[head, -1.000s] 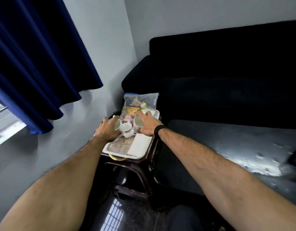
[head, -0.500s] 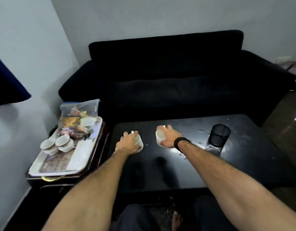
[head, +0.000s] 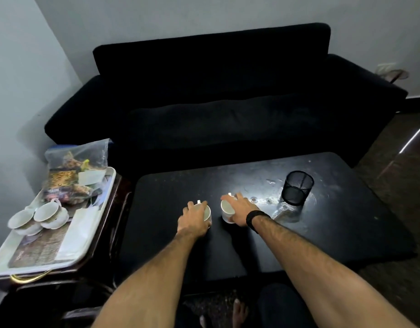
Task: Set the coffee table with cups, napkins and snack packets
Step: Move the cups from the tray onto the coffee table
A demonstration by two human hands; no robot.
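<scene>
i see the coffee table [head: 346, 233] in front of the sofa [head: 216, 102], with my left hand [head: 194, 218] and right hand [head: 239, 209] each on a cup, left cup [head: 207, 213] just beside right cup [head: 227, 210], near the table's middle. the mesh holder [head: 297, 187] stands on the table to the right of them. left of the table, on a side table [head: 114, 209], a tray [head: 5, 259] holds two cups [head: 36, 215], napkins [head: 77, 230] right of them, and a snack bag [head: 74, 171] behind.
</scene>
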